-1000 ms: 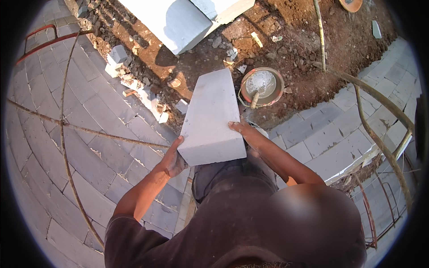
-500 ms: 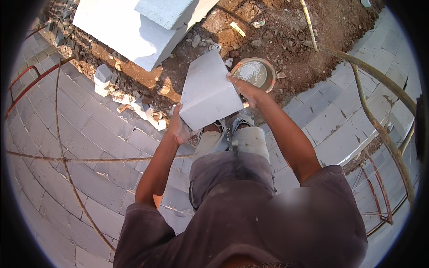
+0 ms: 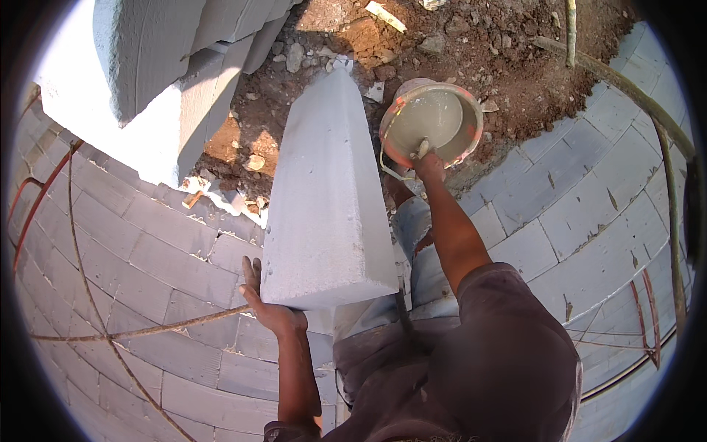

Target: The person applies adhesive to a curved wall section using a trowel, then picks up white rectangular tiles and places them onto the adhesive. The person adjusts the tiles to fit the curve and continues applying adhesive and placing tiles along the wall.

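Note:
A long light-grey building block stands out lengthwise in front of me, its near end raised toward my body. My left hand supports the block's near left corner, palm under the edge and fingers along the side. To the right sits a round bucket with a wire handle, holding a wet grey mix. At the bucket's near rim, my right hand is closed around a short pale handle. The rest of that tool is hidden, so its kind cannot be told.
Large pale blocks are piled at the far left. Reddish soil with stones lies ahead. Grey block walls curve around both sides. Wooden poles stand at right, and thin rods cross at left.
My right hand has let go of the block and moved to the bucket, taking a handle there. The block's near end has come up closer to me, with my left hand still on it.

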A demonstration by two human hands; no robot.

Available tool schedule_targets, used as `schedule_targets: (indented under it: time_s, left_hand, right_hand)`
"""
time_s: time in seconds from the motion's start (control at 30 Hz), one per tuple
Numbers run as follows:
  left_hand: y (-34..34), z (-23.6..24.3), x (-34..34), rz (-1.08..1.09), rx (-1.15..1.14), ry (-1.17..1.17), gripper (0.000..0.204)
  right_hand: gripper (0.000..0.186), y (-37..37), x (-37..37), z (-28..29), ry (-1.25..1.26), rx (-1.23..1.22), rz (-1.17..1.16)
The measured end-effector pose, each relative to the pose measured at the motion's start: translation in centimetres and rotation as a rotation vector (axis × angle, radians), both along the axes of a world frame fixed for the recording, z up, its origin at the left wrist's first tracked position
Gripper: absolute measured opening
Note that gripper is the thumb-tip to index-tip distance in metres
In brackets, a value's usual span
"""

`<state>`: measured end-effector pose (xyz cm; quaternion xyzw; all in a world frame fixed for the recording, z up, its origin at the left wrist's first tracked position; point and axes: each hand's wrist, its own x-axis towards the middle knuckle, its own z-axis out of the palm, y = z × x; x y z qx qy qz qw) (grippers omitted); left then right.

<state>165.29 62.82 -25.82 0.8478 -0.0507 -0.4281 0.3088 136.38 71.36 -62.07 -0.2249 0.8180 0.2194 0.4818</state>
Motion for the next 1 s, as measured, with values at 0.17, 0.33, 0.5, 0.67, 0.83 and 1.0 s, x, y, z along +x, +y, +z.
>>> schedule_targets:
  time_s: [0.17,0.33,0.5,0.67,0.83,1.0]
  left_hand:
    - [-3.5,0.3,-0.2,-0.041,0.001,0.011,0.074]
    - [-6.3,1.1,0.6,-0.038,-0.046,0.032,0.073]
    - [-6.6,1.9,1.5,0.021,-0.096,0.213,0.07]
    - [-7.0,1.5,2.5,0.042,0.005,0.131,0.063]
    - [-9.2,5.4,2.0,-0.024,0.076,0.091,0.061]
    - [-7.9,-4.9,5.1,0.032,-0.182,0.265,0.063]
  right_hand:
    - [0.066,2.7,-1.9,-2.6,-0.029,-0.063,-0.165]
    - [0.061,4.6,-7.5,11.0,-0.001,-0.138,0.054]
    - [0.053,5.2,-14.6,23.4,-0.164,-0.387,0.236]
    - [0.045,-0.7,-17.5,36.7,-0.364,-0.701,0.494]
    - [0.041,-8.8,-13.0,49.0,-0.294,-0.875,0.814]
    - [0.041,-15.6,-4.6,52.5,-0.251,-0.982,1.23]
